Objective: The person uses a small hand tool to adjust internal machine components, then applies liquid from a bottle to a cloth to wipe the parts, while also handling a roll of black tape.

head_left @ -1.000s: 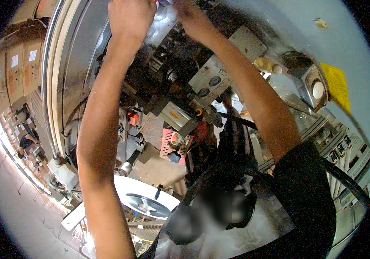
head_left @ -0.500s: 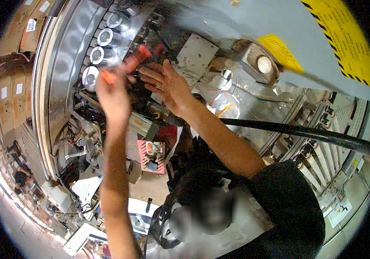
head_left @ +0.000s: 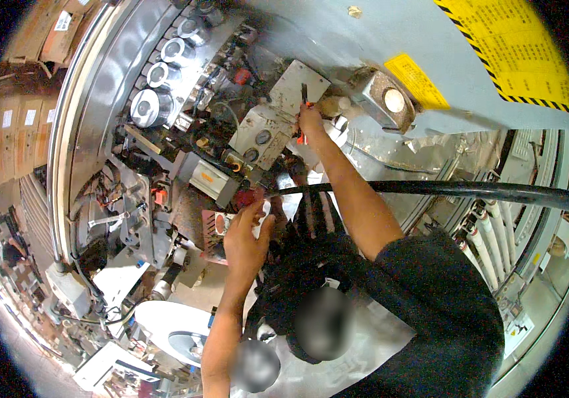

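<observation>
My right hand [head_left: 310,121] is closed on an orange-handled tool [head_left: 305,91]. The tool's dark end points up beside a pale grey metal block, and its exact kind is not clear. Lower and to the left, my left hand [head_left: 245,240] curls its fingers around a small white object [head_left: 264,211]. Most of that object is hidden by the thumb and fingers. Right beside this hand lies a red slotted plate [head_left: 213,247], partly covered by the fingers.
A thick black hose [head_left: 457,192] crosses from the right toward the middle. Shiny round metal cylinders [head_left: 150,108] line the machine at upper left. A grey motor-like unit [head_left: 208,179] stands above my left hand. A dusty grey box [head_left: 390,99] juts from the wall.
My left hand has come down from the metal cylinders to the red plate. My right hand, open and empty before, has moved up and right and now grips the orange-handled tool.
</observation>
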Available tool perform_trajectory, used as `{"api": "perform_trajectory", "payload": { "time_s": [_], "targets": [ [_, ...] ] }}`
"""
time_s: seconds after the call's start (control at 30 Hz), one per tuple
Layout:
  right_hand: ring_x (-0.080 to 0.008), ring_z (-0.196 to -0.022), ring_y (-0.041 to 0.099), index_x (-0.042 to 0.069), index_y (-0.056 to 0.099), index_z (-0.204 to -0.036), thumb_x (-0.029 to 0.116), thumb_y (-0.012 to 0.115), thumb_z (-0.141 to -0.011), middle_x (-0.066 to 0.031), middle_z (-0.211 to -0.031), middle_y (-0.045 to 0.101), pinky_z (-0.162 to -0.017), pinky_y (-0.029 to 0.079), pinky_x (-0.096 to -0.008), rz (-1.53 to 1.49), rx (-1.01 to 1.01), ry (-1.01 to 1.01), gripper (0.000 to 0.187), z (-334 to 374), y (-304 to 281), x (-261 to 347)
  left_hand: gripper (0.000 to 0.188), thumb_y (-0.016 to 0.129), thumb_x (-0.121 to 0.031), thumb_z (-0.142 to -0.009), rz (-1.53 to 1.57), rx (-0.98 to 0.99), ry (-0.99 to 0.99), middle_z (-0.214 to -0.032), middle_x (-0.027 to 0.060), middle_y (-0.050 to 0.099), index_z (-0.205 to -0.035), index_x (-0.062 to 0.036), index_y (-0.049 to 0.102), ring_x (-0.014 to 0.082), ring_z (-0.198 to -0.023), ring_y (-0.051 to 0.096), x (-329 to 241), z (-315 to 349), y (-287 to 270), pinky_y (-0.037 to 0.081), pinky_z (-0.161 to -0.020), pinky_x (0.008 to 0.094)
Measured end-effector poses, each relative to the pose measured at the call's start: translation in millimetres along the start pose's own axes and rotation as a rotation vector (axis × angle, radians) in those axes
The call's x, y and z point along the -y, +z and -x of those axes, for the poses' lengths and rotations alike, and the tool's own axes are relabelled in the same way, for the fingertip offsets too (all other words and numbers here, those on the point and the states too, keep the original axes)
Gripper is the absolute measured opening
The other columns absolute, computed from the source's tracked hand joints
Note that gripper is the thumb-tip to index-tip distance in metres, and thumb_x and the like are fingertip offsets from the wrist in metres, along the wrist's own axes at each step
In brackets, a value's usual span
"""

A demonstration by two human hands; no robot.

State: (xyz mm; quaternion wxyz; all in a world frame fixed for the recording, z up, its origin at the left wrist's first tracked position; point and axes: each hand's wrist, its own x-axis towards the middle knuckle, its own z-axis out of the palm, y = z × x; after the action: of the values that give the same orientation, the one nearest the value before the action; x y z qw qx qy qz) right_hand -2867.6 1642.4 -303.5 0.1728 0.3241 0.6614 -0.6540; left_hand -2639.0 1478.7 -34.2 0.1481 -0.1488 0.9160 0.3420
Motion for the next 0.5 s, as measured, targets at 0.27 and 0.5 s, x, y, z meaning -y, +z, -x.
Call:
{"api": "perform_trajectory", "payload": {
  "time_s": [0.27,0.5],
  "targets": [
    [-0.0323,-0.085,0.059,-0.001,0.047,-0.122,0.029,0.066,-0.094,-0.0189,-0.106,0.057,-0.070,0.050,-0.0447,-0.045,0.264,0.033,0.045,-23,33,-6,0.027,0.071,-0.015,-0.095,0.114,-0.108,-0.101,-0.104,0.0195,0.075,-0.119,-0.0019,0.069,0.0375,-0.102,0.071,11,38,-14,0.045,-0.110,0.0457],
    [-0.0457,-0.118,0.056,0.002,0.037,-0.145,0.009,0.073,-0.086,-0.0286,-0.138,0.045,-0.101,0.050,-0.0515,1.149,0.127,-0.687,0.070,-42,35,6,0.033,0.073,-0.018,-0.094,0.077,-0.033,-0.123,-0.107,0.0169,0.073,-0.125,-0.0059,0.068,0.0364,-0.099,0.068,25,53,10,0.053,-0.087,0.0465]
  ]
}}
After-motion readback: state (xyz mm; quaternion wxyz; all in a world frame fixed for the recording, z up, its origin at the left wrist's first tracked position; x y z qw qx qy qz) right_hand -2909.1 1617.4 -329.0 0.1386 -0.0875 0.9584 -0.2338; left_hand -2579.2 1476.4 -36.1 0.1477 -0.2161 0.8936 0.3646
